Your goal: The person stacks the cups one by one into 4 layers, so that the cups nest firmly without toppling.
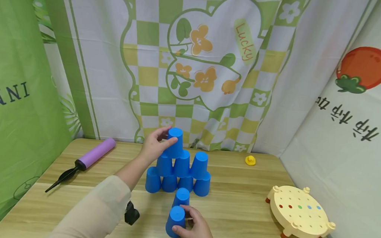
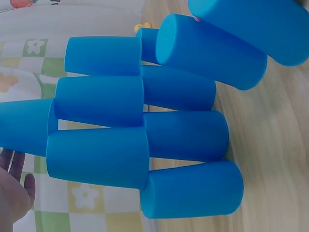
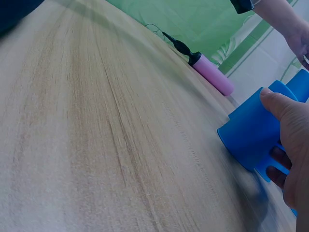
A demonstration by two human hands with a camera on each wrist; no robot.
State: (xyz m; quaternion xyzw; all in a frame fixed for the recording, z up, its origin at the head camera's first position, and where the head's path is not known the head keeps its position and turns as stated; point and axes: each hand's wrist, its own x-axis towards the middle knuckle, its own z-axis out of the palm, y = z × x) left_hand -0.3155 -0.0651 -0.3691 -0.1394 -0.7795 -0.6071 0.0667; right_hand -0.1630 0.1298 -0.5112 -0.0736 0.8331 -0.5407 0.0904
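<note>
Upside-down blue cups stand in a tiered stack, with a bottom row of several cups [image 1: 153, 180] and three cups [image 1: 200, 165] above it. My left hand [image 1: 156, 145] grips a blue cup [image 1: 175, 144] at the top, over the left and middle cups of the upper row. In front of the stack, my right hand [image 1: 198, 230] holds another upside-down blue cup [image 1: 175, 222], thumb on its near side and fingers round the right. Just behind that one is a further blue cup [image 1: 182, 197], partly hidden.
A purple hand pump [image 1: 97, 153] lies at the table's left, and a black object [image 1: 131, 214] is beside the left forearm. At the right stand a yellow rubber duck [image 1: 250, 160] and a cream pegboard-like stand [image 1: 300, 213] on short legs. Curtains border the table [image 1: 236, 219].
</note>
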